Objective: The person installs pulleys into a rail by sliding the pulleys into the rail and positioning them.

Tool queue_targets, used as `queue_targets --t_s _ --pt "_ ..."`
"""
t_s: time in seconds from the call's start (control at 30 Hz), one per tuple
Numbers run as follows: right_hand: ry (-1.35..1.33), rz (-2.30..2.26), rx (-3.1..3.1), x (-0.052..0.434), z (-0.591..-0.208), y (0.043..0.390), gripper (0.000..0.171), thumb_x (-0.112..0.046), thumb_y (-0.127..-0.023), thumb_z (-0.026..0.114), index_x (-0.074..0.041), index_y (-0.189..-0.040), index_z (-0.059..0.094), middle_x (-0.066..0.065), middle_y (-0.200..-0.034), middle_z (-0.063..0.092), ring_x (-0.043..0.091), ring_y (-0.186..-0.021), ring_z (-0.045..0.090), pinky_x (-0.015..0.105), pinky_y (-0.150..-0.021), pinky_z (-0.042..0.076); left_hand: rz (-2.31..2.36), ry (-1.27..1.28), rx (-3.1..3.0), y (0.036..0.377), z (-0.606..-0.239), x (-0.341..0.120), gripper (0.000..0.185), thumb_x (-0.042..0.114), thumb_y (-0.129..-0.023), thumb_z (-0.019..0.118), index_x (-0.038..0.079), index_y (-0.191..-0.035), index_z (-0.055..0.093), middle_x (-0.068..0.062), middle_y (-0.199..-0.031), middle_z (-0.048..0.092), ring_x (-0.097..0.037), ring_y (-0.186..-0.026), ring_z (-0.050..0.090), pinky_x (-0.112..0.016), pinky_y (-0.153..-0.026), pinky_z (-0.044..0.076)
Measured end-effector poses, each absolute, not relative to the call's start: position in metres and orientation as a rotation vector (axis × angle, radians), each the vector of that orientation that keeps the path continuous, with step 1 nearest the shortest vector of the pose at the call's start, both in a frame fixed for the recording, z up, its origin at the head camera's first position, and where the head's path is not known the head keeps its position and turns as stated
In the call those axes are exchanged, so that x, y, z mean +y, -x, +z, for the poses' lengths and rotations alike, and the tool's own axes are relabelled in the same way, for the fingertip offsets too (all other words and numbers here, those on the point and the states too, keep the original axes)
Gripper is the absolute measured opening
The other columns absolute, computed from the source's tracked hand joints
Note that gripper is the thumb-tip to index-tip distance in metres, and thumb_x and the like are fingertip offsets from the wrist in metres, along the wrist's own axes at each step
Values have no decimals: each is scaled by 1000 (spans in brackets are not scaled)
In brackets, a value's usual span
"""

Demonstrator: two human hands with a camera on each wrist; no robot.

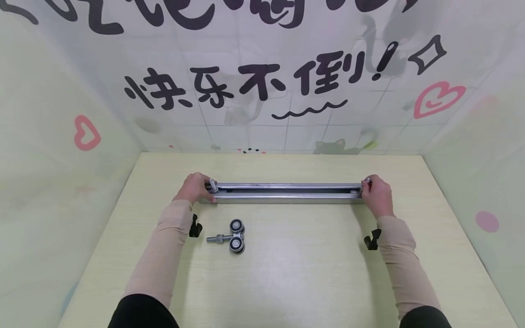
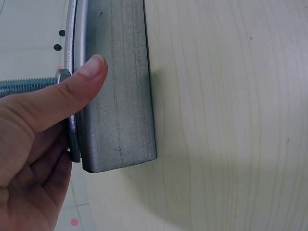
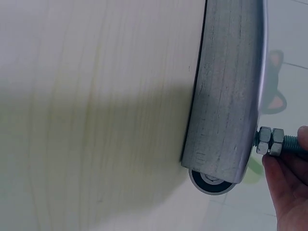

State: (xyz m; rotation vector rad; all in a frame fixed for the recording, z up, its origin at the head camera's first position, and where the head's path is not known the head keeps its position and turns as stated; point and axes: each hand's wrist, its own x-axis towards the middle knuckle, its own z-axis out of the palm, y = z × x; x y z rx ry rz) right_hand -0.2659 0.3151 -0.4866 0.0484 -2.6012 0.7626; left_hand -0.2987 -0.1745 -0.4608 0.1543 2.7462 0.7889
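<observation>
rail [image 1: 287,192]: I see it flat mid-table [image 1: 311,273], two rollers seated at its ends.
left hand [image 1: 193,187]: grips left end, thumb on bolt [image 2: 24,86].
right hand [image 1: 377,196]: pinches right-end bolt [image 3: 276,142].
left to do: I judge spare roller [image 1: 234,237] near rail's left end not yet fitted.

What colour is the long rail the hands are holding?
The rail is plain silvery grey metal, seen best in the left wrist view.

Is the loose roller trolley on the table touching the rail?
No. In the head view the roller trolley lies on the table apart from the rail, with bare tabletop between them.
</observation>
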Motion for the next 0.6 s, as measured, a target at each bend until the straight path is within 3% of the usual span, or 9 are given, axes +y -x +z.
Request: queue_targets --t_s 0.6 --pt "-148 792 -2715 287 -481 269 15 -3 -85 57 12 -87 55 26 -77 61 33 -64 59 41 -56 51 770 -126 2739 298 -457 -173 53 9 -59 83 -4 -107 64 -21 -107 63 -30 -93 57 -44 -89 44"
